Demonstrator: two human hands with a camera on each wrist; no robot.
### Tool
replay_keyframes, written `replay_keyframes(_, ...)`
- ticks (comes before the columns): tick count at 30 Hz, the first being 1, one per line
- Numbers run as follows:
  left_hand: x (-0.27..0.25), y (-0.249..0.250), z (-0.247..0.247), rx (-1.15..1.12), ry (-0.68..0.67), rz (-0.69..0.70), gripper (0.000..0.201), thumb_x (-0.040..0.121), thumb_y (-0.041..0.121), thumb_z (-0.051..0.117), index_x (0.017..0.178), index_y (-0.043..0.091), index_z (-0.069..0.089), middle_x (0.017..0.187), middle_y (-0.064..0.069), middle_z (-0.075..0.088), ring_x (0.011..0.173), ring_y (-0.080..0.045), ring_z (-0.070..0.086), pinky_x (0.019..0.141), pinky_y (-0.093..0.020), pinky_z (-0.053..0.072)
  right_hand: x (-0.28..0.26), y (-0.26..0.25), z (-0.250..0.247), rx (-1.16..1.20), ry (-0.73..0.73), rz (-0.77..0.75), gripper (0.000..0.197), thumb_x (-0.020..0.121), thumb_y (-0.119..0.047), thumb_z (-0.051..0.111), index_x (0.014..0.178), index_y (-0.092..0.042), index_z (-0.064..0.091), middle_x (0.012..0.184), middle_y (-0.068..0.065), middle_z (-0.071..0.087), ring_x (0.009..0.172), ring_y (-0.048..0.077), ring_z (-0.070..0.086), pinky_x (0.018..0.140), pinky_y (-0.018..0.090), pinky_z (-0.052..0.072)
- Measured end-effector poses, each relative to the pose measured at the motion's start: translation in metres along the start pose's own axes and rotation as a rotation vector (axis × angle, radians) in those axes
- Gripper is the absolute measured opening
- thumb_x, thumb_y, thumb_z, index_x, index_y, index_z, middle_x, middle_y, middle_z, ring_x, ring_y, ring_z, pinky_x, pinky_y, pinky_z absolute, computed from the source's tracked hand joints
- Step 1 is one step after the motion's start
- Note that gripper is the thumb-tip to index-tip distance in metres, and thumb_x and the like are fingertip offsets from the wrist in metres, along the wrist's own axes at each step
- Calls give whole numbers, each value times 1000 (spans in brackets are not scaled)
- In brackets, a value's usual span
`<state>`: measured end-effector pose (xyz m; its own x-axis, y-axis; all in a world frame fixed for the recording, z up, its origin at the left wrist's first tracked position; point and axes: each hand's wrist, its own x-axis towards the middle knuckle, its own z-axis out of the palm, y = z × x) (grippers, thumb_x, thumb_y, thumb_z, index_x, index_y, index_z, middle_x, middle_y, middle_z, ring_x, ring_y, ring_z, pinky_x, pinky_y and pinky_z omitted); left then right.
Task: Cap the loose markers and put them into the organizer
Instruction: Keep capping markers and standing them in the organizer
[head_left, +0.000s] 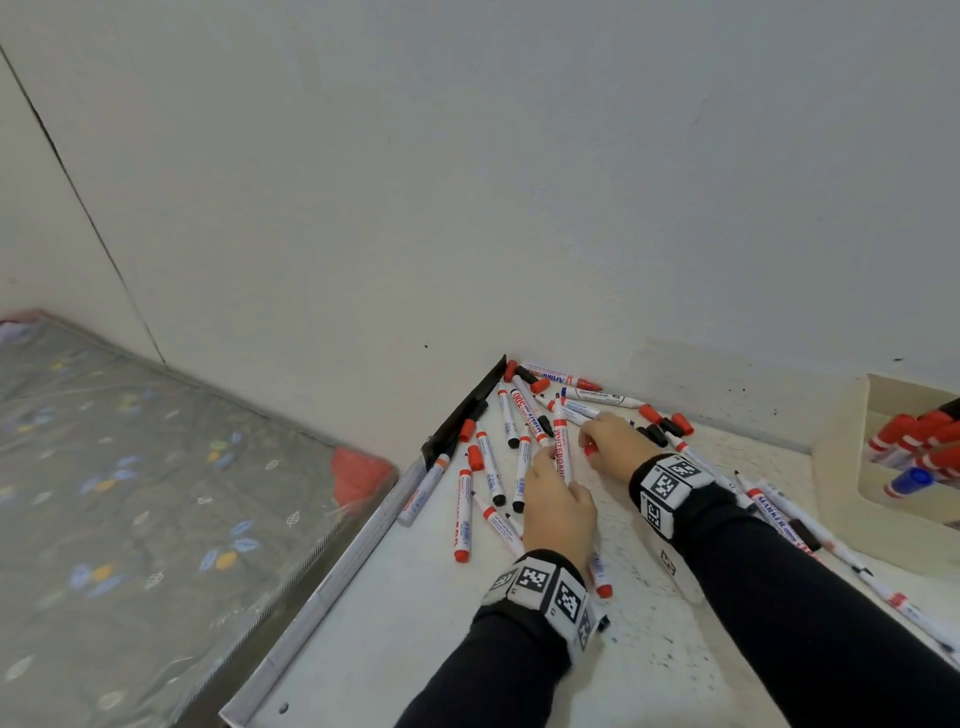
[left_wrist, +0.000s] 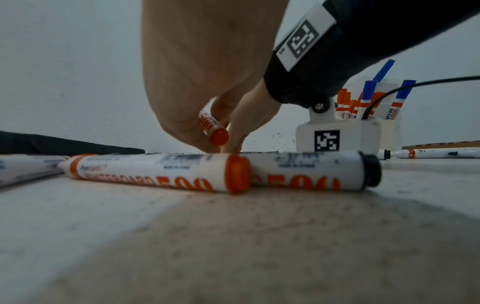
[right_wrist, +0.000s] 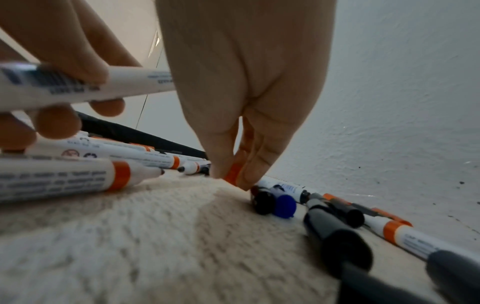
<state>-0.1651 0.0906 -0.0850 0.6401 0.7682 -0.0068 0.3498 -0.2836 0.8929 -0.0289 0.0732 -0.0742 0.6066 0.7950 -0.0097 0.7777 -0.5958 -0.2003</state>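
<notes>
Left hand (head_left: 558, 506): extended forward over the table (head_left: 395, 639), fingers curled round a red whiteboard marker (head_left: 561, 441) whose uncapped tip points toward the wall. In the left wrist view the marker's red end cap shows between thumb and fingers.

Right hand (head_left: 615, 441): lowered just beside the left, fingertips on the table surface, pinching a red cap (right_wrist: 232, 173) between thumb and fingers. The cap is nearly hidden in the head view; the right wrist view shows it plainly.

Loose markers (head_left: 493, 467): more than a dozen lie scattered in the table's corner near the wall, some crossing; an exact count cannot be made. Several loose red and black caps lie among them. At least four more markers lie along the right forearm.

Organizer (head_left: 852, 499): a cream box at the table's right, well apart from the hands, holding capped red markers and blue ones. The left wrist view shows three blue caps; the head view shows one.
</notes>
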Motion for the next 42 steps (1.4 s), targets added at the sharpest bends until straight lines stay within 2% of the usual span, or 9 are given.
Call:
replay_keyframes(5, 1, 1, -2, 31, -35, 1, 49, 93, 8, 45, 140, 18, 33, 137, -4, 42, 124, -15, 45, 102, -23, 37, -15, 11, -25, 367, 415, 88, 26, 96, -7, 41, 114, -8, 59, 113, 11, 56, 99, 21, 57, 92, 28, 45)
replay_keyframes(8, 1, 1, -2, 45, -84, 33, 48, 93, 6, 46, 137, 22, 37, 136, -3, 44, 120, -14, 46, 97, -20, 37, -26, 16, -38, 561, 527, 101, 23, 95, -4, 41, 111, -9, 57, 106, 9, 59, 83, 10, 58, 78, 17, 48)
replay_keyframes(13, -1, 0, -1, 81, -126, 100, 47, 92, 3, 46, 133, 25, 42, 129, -1, 48, 108, -9, 48, 88, -17, 35, -47, 20, -47, 626, 422, 51, 23, 95, -3, 39, 108, -9, 58, 100, 8, 60, 76, 8, 58, 63, 8, 50)
replay_keyframes(17, -1, -1, 0, 103, -118, 139, 45, 92, 1, 46, 130, 26, 46, 119, 0, 50, 95, -5, 43, 82, -14, 32, -60, 29, -48, 629, 505, 82, 24, 95, -2, 38, 107, -10, 58, 98, 9, 61, 77, 13, 59, 68, 13, 49)
replay_keyframes(22, 0, -1, 3, 120, -147, 195, 44, 93, 2, 45, 129, 26, 48, 108, 4, 49, 91, -5, 44, 60, -4, 27, -71, 36, -46, 688, 384, 64, 23, 95, -2, 41, 104, -13, 59, 93, 5, 66, 80, 15, 65, 70, 11, 54)
replay_keyframes(29, -1, 0, 5, 130, -260, 235, 52, 93, -2, 37, 138, 23, 42, 114, -6, 56, 86, -14, 48, 73, -19, 39, -77, 39, -48, 698, 396, 148, 25, 93, 0, 43, 106, -10, 63, 95, 6, 64, 82, 16, 63, 77, 20, 54)
replay_keyframes(33, 0, -1, 5, 82, -256, 255, 44, 96, 6, 36, 138, 19, 42, 108, -9, 58, 77, -12, 47, 65, -15, 39, -79, 34, -47, 637, 359, 120, 22, 94, -7, 45, 106, -10, 64, 90, 7, 64, 73, 18, 59, 74, 30, 53)
replay_keyframes(37, -6, 1, 4, -68, -292, 301, 43, 89, 27, 56, 131, 24, 46, 104, 4, 53, 82, -9, 50, 79, -24, 47, -83, 29, -51, 545, 320, 127, 39, 97, -33, 41, 73, -7, 58, 61, 2, 43, 53, 12, 36, 52, 23, 31)
replay_keyframes(42, -5, 0, 3, -87, -285, 299, 29, 93, 25, 51, 121, 20, 59, 75, 9, 56, 65, -2, 47, 60, -14, 36, -82, 20, -49, 484, 237, 211, 51, 98, -39, 36, 52, -15, 36, 55, -5, 35, 56, 5, 32, 54, 23, 26)
